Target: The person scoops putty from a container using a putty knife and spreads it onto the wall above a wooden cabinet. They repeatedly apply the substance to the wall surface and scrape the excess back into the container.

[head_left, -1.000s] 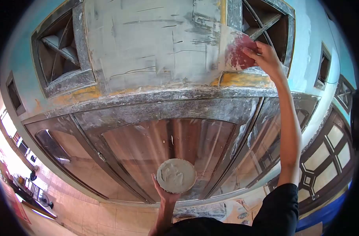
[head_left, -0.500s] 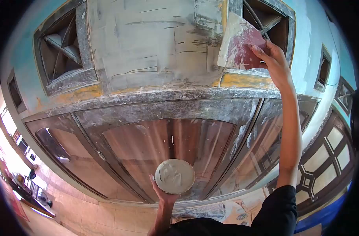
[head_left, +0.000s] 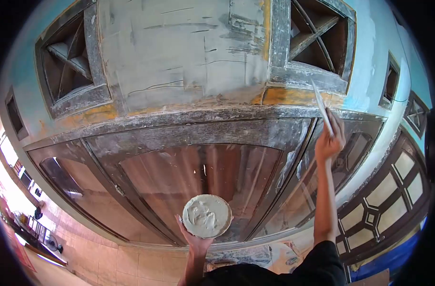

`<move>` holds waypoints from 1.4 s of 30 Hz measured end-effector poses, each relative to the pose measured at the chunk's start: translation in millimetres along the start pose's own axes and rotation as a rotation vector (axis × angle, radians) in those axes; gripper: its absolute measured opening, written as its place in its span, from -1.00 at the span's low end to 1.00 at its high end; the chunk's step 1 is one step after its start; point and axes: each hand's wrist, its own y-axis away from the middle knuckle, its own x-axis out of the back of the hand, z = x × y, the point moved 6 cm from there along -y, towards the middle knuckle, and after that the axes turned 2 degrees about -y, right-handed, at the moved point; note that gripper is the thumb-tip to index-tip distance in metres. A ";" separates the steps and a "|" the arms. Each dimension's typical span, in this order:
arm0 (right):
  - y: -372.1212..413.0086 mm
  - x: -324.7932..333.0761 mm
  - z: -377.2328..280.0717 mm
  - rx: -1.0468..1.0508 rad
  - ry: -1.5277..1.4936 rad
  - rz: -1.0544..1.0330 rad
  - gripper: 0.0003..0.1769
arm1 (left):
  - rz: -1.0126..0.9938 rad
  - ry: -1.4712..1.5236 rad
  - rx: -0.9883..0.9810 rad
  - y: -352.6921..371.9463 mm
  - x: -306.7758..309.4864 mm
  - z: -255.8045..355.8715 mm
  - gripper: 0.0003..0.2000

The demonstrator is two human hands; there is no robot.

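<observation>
My left hand (head_left: 198,243) is wrapped under and around a round container of pale grey putty (head_left: 207,217), held low in front of the door. The putty's surface is smeared and ridged. My right hand (head_left: 330,140) is raised on the right, its fingers closed on a putty spreader (head_left: 322,107). That spreader is turned nearly edge-on, a thin pale blade pointing up and left. It stands apart from the wall, in front of the yellow-orange strip (head_left: 293,96) below the right vent. A wall panel (head_left: 179,52) with grey smears and dark cracks lies between the two vents.
Square vents with crossed bars, a left vent (head_left: 69,57) and a right vent (head_left: 317,35), sit above a worn wooden beam (head_left: 189,117). Brown glazed doors (head_left: 203,167) stand below. Tiled floor (head_left: 93,248) and a fan (head_left: 53,242) show lower left.
My right hand has come down from the right vent, and the spreader has turned from flat-facing to edge-on. My left hand and the putty container have shifted slightly left.
</observation>
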 end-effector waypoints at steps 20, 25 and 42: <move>43.8 -73.4 -22.2 0.064 0.484 -0.225 -0.53 | 0.004 -0.036 0.039 -10.8 -0.1 -11.8 -0.24; 49.1 -78.7 -20.1 0.063 0.484 -0.212 -0.54 | 0.068 0.001 0.010 -13.7 2.6 -11.5 -0.27; 61.7 -11.5 -19.1 -0.475 -0.062 0.211 -0.73 | 0.030 0.013 0.063 -6.2 -5.0 -16.2 -0.26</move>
